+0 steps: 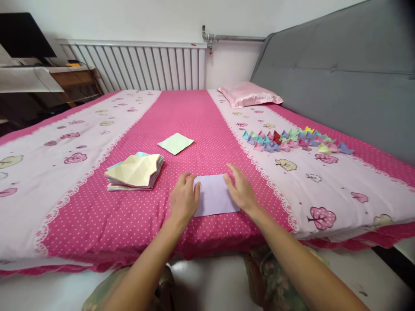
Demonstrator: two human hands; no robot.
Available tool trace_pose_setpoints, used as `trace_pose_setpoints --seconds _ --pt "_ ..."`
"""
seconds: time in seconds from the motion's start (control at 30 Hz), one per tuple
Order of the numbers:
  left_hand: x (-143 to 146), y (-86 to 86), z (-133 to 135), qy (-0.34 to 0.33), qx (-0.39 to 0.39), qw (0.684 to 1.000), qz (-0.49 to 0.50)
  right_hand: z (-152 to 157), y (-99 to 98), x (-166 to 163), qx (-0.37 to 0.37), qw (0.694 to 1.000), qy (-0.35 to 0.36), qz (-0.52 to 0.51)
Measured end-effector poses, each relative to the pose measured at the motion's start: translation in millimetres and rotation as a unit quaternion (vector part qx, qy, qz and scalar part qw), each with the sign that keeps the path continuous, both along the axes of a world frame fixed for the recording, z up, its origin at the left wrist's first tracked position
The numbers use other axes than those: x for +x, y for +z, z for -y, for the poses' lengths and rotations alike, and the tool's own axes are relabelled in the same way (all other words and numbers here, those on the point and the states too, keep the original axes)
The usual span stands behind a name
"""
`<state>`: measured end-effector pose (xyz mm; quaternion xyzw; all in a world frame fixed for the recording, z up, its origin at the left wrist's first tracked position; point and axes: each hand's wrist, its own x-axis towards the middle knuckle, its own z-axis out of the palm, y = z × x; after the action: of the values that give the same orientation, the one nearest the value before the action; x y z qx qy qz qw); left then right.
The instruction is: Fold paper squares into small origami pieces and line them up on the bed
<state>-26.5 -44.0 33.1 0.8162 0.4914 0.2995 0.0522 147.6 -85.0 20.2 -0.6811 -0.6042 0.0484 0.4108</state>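
Note:
A flat sheet of lavender paper [215,196] lies on the bed near its front edge. My left hand [184,196] rests at the paper's left side, its thumb and fingers apart. At the right side, my right hand [240,190] touches the upper corner with its thumb, and its fingers are stretched out. Neither hand grips the sheet. Farther left sits a stack of coloured paper [134,170] with a creased yellow sheet on top. Beyond the lavender sheet lies a pale green square of paper [177,143].
Rows of small folded paper pieces [292,140] in many colours stand on the right of the bedspread [184,110]. Behind them are a pink pillow [249,93] and a grey headboard [337,73]. A radiator [139,65] lines the wall; a monitor [24,36] stands at far left.

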Motion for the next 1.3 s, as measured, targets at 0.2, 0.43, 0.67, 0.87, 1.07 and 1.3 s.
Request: trace_pose_setpoints --seconds 0.2,0.43,0.67,0.87,1.07,1.3 --pt "19.7 -32.0 -8.3 -0.149 0.018 0.982 -0.118 -7.0 -7.9 -37.5 -0.075 0.979 0.184 0.053" --pt "13.4 -48.8 -7.9 -0.158 0.003 0.969 -0.188 -10.6 -27.2 -38.5 -0.157 0.966 0.168 0.117" --pt "9.1 -45.4 -9.8 -0.129 -0.018 0.973 -0.193 -12.0 -31.9 -25.1 -0.173 0.965 0.122 0.156" --pt "-0.7 -41.6 -12.4 -0.116 -0.016 0.975 -0.188 -8.5 -36.7 -13.6 -0.173 0.966 0.084 0.173" --pt "-22.1 -35.8 -14.1 -0.081 -0.010 0.974 -0.211 -3.4 -34.8 1.7 -0.192 0.965 0.056 0.168" --pt "-51.9 -35.1 -11.3 -0.041 0.001 0.983 -0.182 4.8 -32.6 41.0 -0.154 0.983 0.015 0.101"
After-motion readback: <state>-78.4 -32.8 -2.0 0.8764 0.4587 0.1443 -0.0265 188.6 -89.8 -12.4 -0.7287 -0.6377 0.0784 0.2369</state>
